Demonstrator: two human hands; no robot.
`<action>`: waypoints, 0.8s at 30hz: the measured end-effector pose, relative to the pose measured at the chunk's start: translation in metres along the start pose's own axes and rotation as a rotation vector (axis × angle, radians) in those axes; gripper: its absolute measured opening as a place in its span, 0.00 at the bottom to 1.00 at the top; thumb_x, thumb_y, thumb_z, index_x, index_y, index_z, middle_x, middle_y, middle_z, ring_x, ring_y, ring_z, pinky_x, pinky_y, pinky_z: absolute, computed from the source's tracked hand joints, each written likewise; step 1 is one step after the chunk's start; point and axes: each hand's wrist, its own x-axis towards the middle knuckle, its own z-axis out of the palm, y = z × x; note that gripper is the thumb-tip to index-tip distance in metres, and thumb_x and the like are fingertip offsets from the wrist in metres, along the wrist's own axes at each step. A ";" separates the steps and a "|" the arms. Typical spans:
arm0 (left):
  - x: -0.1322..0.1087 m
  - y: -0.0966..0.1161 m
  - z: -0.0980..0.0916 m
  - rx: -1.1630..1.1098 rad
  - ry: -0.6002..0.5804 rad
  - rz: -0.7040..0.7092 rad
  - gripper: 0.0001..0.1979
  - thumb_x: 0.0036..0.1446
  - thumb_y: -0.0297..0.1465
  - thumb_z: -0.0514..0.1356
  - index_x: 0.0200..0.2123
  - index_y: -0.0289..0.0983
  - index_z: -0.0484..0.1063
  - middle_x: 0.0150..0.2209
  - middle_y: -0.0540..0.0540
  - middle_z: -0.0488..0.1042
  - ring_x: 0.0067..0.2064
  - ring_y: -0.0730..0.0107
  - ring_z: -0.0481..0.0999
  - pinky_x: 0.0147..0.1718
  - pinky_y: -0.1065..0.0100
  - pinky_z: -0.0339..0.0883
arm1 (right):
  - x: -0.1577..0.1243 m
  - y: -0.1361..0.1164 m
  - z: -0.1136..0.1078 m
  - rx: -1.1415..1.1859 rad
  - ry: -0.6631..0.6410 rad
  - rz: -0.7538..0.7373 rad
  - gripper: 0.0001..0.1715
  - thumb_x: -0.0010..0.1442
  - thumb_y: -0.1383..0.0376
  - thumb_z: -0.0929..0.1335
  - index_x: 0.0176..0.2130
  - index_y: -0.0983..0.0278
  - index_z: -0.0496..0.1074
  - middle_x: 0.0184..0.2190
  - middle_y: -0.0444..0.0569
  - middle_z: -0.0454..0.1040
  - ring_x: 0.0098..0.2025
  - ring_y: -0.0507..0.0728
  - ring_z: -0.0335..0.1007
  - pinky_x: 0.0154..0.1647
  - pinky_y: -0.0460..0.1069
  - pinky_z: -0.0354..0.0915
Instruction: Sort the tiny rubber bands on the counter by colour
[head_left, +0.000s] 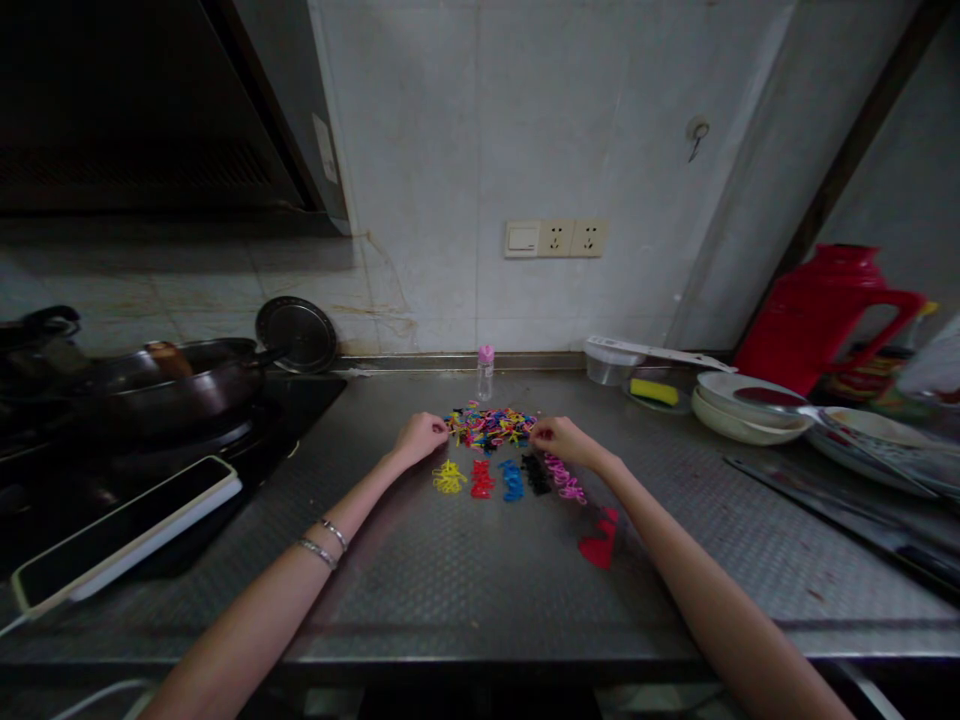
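Note:
A mixed pile of small multicoloured rubber bands (pixel 491 426) lies on the metal counter. At its left edge is my left hand (pixel 422 439), fingers curled and pinched together. My right hand (pixel 561 439) pinches at the pile's right edge; what either hand holds is too small to see. In front of the pile, bands lie sorted by colour in a row: yellow bands (pixel 448 478), red bands (pixel 482 480), blue bands (pixel 512 481), black bands (pixel 535 474) and pink bands (pixel 566 481). Behind the pile stands a small clear bottle with a pink cap (pixel 486 374).
A red cut-out piece (pixel 599 540) lies near my right forearm. Bowls (pixel 750 412), a yellow sponge (pixel 654 391), a long dark knife-like tool (pixel 832 515) and a red thermos (pixel 814 315) are at right. A phone (pixel 127 535) and a pan (pixel 180 385) sit left.

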 end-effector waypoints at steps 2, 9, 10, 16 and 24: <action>0.003 -0.005 -0.008 -0.063 -0.022 0.013 0.12 0.45 0.31 0.56 0.30 0.33 0.76 0.27 0.44 0.75 0.29 0.70 0.71 0.28 0.72 0.59 | 0.000 -0.002 -0.001 -0.004 -0.001 -0.004 0.11 0.48 0.69 0.62 0.28 0.68 0.73 0.26 0.47 0.74 0.27 0.50 0.65 0.30 0.43 0.58; 0.001 -0.004 -0.033 -0.304 -0.451 0.111 0.12 0.42 0.33 0.59 0.27 0.31 0.76 0.24 0.47 0.74 0.25 0.74 0.67 0.26 0.74 0.57 | 0.000 -0.006 -0.001 -0.035 -0.015 0.009 0.11 0.49 0.68 0.62 0.26 0.68 0.73 0.24 0.47 0.72 0.26 0.50 0.64 0.28 0.42 0.57; -0.001 -0.003 -0.034 -0.307 -0.511 0.119 0.12 0.41 0.33 0.59 0.27 0.31 0.76 0.23 0.47 0.73 0.24 0.74 0.66 0.25 0.74 0.56 | 0.000 -0.007 -0.001 -0.036 -0.014 0.008 0.11 0.49 0.68 0.62 0.26 0.68 0.73 0.24 0.46 0.72 0.26 0.50 0.64 0.28 0.42 0.57; -0.004 -0.002 -0.036 -0.309 -0.634 0.112 0.14 0.42 0.36 0.59 0.29 0.32 0.77 0.22 0.48 0.73 0.23 0.76 0.65 0.23 0.75 0.54 | 0.003 -0.018 0.002 -0.052 0.018 -0.016 0.11 0.50 0.69 0.62 0.29 0.67 0.73 0.27 0.47 0.73 0.28 0.50 0.65 0.31 0.42 0.58; 0.000 -0.007 -0.034 -0.292 -0.449 0.069 0.16 0.45 0.37 0.56 0.28 0.30 0.76 0.19 0.48 0.70 0.20 0.77 0.61 0.21 0.75 0.53 | 0.022 -0.041 0.012 -0.112 0.002 -0.080 0.13 0.50 0.71 0.62 0.34 0.64 0.74 0.31 0.47 0.74 0.32 0.52 0.67 0.33 0.43 0.58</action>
